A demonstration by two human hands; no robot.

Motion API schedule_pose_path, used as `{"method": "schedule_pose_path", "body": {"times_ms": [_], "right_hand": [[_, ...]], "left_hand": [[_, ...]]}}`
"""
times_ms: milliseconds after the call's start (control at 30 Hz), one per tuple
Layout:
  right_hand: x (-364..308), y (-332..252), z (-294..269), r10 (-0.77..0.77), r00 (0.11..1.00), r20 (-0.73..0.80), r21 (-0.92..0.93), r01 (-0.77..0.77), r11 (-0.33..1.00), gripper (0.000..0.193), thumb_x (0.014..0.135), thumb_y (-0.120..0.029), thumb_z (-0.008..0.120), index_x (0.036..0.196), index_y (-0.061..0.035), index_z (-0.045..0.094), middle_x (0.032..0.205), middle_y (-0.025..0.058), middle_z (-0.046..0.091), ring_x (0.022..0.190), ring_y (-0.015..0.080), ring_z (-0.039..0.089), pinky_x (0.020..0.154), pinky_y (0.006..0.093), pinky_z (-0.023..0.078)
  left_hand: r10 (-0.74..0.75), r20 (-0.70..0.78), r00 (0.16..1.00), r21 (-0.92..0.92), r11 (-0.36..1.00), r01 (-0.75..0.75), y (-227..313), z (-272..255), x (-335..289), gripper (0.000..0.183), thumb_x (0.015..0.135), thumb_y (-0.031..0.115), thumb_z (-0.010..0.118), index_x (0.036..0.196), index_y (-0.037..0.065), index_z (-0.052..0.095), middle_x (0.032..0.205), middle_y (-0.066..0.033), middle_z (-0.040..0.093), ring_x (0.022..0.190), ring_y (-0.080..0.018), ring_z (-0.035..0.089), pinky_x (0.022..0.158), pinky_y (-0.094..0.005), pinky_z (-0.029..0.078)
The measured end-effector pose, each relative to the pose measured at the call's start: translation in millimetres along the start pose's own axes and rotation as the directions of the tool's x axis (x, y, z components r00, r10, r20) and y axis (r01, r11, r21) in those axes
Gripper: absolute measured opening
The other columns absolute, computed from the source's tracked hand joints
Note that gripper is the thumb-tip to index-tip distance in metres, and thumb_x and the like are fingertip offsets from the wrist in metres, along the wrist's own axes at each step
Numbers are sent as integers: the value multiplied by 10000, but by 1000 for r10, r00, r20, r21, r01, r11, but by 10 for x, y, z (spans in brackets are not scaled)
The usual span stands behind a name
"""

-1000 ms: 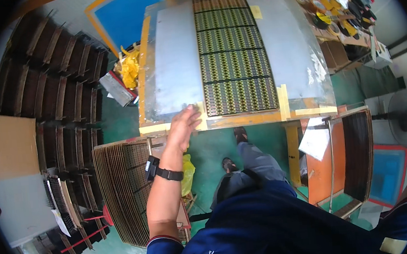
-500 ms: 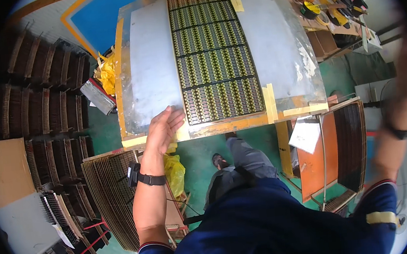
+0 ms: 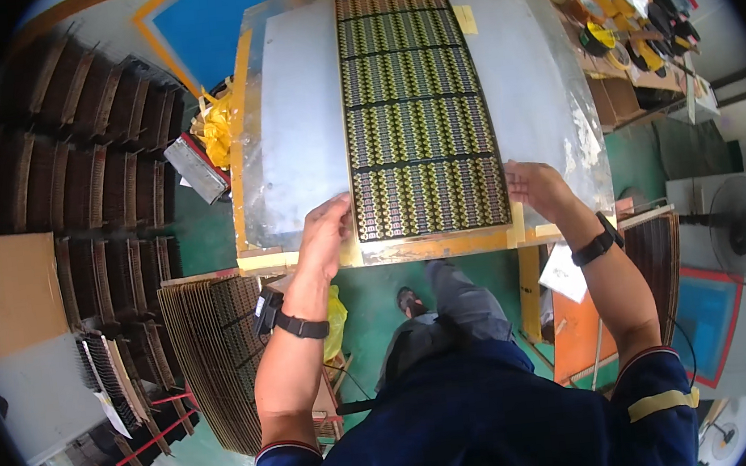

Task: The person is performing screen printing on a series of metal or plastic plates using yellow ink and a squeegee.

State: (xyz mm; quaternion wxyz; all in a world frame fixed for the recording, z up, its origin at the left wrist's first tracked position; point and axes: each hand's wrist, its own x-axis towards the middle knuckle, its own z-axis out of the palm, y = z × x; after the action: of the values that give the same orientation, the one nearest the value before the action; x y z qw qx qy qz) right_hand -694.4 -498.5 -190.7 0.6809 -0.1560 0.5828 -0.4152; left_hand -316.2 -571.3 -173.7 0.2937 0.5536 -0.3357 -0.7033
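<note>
Left hand (image 3: pixel 324 234) and right hand (image 3: pixel 538 188) flat, fingers spread, at patterned panel's (image 3: pixel 420 112) near corners; probably pressing, not gripping.

Grey worktable (image 3: pixel 295 124) carries long patterned panel (image 3: pixel 419 103), flat.

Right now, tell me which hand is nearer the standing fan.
Right. The right hand rests at the patterned panel's right near corner, on the side of the fan; the left hand is at the panel's left corner, farther off.
</note>
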Motion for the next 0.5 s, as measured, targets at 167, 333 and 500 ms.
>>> {"method": "schedule_pose_path", "body": {"times_ms": [167,333,500], "right_hand": [[-543,-68,773,-223,967,123,134,206,969,172,976,-188,528,967,-38,612,845,34,610,761,151,581,724,274,480],[-750,101,1475,211,632,745,-450,244,859,324,931,-304,628,1057,-9,672,984,86,689,945,159,637,874,328,510],[889,-796,1017,-259,881,397,-470,437,767,372,898,-293,666,1147,-17,649,1013,42,677,915,155,614,826,305,486]], "left_hand": [[71,102,992,-136,989,-57,27,-502,-274,586,948,438,557,1293,-34,521,1261,-144,588,1154,-245,539,990,-384,424],[291,-139,946,-770,569,-288,-207,-1310,-1030,759,934,574,484,1365,-48,423,1332,-184,541,1253,-315,497,1090,-452,365],[75,-509,857,-479,803,-355,-565,-1835,-1322,601,993,478,424,1341,-11,455,1283,-160,568,1184,-282,537,1028,-409,409]]}}
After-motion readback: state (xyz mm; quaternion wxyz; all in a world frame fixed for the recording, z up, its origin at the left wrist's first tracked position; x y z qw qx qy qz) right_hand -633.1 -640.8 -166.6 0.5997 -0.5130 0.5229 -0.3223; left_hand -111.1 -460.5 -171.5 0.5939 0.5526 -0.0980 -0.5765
